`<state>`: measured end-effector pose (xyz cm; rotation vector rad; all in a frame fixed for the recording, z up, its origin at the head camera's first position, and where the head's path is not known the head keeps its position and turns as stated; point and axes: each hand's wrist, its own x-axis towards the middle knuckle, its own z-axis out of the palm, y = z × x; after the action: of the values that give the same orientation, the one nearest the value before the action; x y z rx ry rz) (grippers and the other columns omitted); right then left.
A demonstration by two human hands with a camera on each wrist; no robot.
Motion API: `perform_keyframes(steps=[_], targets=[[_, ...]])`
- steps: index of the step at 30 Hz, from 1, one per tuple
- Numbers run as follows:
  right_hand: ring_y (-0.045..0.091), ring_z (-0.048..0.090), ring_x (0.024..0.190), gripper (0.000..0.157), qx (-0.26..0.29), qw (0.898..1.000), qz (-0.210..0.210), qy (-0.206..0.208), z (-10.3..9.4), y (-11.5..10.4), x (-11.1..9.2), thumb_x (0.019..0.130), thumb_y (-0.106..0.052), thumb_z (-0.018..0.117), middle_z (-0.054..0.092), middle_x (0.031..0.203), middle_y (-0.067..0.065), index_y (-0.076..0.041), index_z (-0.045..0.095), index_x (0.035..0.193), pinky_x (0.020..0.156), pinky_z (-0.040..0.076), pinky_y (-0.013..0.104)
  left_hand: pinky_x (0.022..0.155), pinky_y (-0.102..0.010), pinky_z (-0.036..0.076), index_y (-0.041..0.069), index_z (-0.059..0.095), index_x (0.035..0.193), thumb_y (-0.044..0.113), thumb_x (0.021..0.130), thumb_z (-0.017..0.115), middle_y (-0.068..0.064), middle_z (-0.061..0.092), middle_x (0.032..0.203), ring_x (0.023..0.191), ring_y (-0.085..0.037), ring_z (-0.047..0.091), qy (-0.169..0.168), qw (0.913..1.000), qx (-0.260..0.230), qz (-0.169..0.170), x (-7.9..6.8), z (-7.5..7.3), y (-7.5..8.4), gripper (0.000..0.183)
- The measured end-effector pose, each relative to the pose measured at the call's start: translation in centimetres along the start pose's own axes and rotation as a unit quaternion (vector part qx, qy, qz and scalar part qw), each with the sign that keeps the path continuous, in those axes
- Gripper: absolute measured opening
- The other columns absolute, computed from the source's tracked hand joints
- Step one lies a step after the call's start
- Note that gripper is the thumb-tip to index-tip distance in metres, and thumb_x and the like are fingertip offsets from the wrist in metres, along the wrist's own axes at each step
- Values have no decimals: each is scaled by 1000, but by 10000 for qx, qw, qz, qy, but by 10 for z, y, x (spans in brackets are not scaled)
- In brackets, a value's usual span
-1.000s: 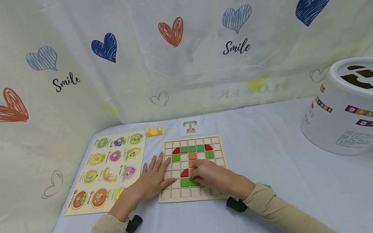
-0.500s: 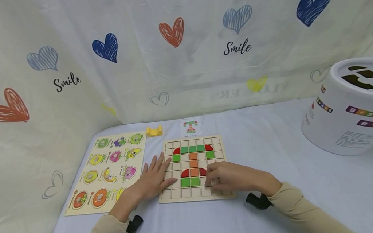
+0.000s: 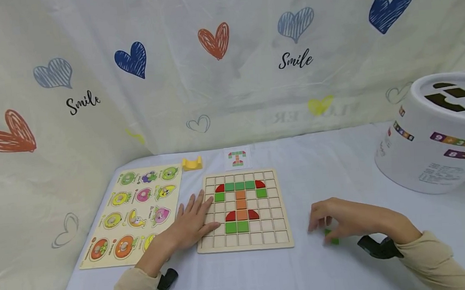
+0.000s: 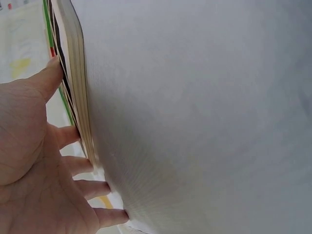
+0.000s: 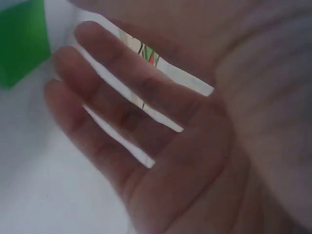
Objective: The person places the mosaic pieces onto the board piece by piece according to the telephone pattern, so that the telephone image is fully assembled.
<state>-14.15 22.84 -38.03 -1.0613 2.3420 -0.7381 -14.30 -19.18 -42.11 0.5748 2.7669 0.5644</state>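
Observation:
On the table lies a square wooden grid board [image 3: 268, 237] holding flat tiles. Dark green squares [image 3: 240, 186] run along the top between red quarter-round tiles [image 3: 219, 188]. Orange squares [image 3: 241, 204] form a column down the middle, and two light green squares [image 3: 236, 227] sit below it. My left hand [image 3: 191, 221] rests spread across the board's left edge; its fingers are straight in the left wrist view. Right of the board, my right hand [image 3: 341, 218] hovers with loosely bent fingers over a loose green square tile [image 3: 332, 237]. The right wrist view shows this green tile [image 5: 22, 44] beyond the fingertips.
A fruit puzzle board [image 3: 116, 233] lies on the left. Behind the grid board are a pattern card [image 3: 247, 163] and a yellow notched block [image 3: 192, 164]. A white bucket [image 3: 433, 147] with shaped holes in its lid stands back right. A heart-printed sheet [image 3: 253, 102] hangs behind.
My right hand has left the grid board and moved right, over the loose green tile. The red quarter-round tile beside the orange column is now uncovered. My left hand has stayed still.

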Motion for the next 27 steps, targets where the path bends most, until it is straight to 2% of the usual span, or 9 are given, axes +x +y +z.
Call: perform_keyframes(steps=[5,12,23,27], targets=[[3,58,88,34,235,9997,27,-74,1,9,-15,80,-7,91,61,98,-14,-17,75,108,77,55,27,122,-71,0,4,23,166,48,107,55,-22,5,174,159,-46,-1,-35,10000,69,-52,-1,-2,2,80],[3,60,87,35,467,9987,187,53,4,11,-19,79,-1,89,61,97,-12,-14,75,108,77,56,26,122,-70,0,5,23,166,48,108,54,-21,5,174,160,-45,-1,-57,9999,79,-97,-2,-3,2,79],[5,60,84,33,725,9965,-393,131,4,20,-15,78,-10,92,63,93,-10,-16,73,104,73,58,28,122,-70,-1,5,22,167,49,108,54,-21,4,174,160,-44,-2,-49,9999,100,-79,-1,-1,-1,80],[5,62,83,27,961,9940,-514,75,3,22,-14,79,-11,91,66,90,-10,-16,69,95,73,59,28,122,-70,-1,6,22,167,50,107,54,-20,4,175,160,-44,-3,-58,9999,64,-71,1,0,-2,81]])
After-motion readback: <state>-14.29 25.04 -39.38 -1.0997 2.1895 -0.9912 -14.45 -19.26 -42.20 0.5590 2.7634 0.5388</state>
